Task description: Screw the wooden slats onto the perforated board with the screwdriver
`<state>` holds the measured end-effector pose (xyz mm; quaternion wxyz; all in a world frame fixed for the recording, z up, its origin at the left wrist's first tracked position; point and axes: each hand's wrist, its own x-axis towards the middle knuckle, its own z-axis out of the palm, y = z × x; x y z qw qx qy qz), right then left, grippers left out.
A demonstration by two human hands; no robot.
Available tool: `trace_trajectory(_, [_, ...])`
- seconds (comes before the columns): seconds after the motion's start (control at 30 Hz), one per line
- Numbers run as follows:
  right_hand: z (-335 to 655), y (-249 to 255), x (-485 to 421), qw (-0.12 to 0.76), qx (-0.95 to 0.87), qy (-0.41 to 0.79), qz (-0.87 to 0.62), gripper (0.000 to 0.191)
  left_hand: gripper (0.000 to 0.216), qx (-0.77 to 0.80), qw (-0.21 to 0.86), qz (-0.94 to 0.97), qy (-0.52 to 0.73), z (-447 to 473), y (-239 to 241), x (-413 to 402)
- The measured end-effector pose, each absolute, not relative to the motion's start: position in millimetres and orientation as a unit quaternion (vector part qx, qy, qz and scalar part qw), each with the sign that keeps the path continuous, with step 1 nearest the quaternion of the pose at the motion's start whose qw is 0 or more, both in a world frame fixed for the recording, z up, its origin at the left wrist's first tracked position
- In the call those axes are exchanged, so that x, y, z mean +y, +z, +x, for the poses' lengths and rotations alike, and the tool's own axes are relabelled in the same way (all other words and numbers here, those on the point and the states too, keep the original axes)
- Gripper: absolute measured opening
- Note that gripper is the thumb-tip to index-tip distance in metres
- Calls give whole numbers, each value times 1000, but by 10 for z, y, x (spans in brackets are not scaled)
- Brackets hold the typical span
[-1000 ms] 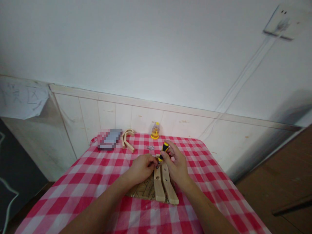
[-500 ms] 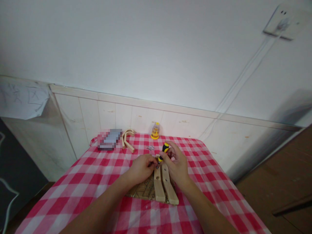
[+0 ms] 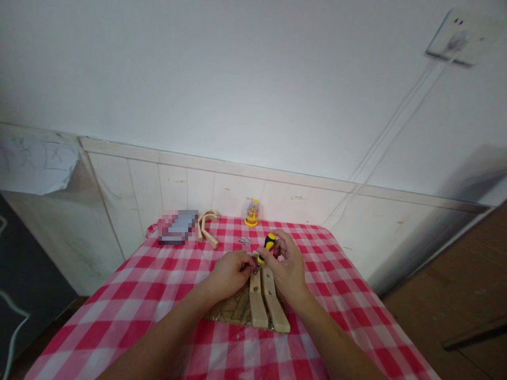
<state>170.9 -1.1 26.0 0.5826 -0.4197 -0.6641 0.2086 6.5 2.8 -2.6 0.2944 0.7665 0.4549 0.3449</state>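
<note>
One desk (image 3: 348,295) stood against the panelled wall, covered by one red-and-white checked cloth (image 3: 158,295). On its near middle lay one printed sheet (image 3: 232,311), and on that sheet two straight wooden slats (image 3: 257,306) lay side by side, touching along their length and pointing away from the person. The left hand (image 3: 229,272) rested at the far end of the slats with its fingers curled close together beside the tool's tip; whether they pinched anything there could not be told. The right hand (image 3: 287,266) was just beside it, its fingers closed around the handle of one yellow-and-black screwdriver (image 3: 266,247), which stood tilted with its tip down on the far end of the left slat. At the far left of the desk sat one blurred grey thing (image 3: 178,226), with curved wooden pieces (image 3: 206,224) just beside it; their number was unclear. One small yellow container (image 3: 252,212) stood at the far edge near the wall. A small cluster of metal bits (image 3: 244,240) lay between that container and the hands, too small to count.
</note>
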Motion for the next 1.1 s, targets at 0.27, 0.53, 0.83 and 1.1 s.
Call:
trace_trajectory(0.27, [1731, 216, -55, 615, -652, 176, -407, 34, 22, 448, 306, 761, 354, 67, -19, 26])
trace_trajectory(0.53, [1696, 286, -193, 606, -682, 185, -366, 30, 24, 444, 320, 759, 353, 66, -22, 15])
trace_trajectory(0.83, [1727, 269, -194, 585, -709, 179, -351, 28, 25, 456, 301, 766, 338, 67, -19, 34])
trace_trajectory(1.1, [1761, 279, -235, 564, -732, 205, -323, 29, 24, 455, 308, 765, 336, 71, -12, 25])
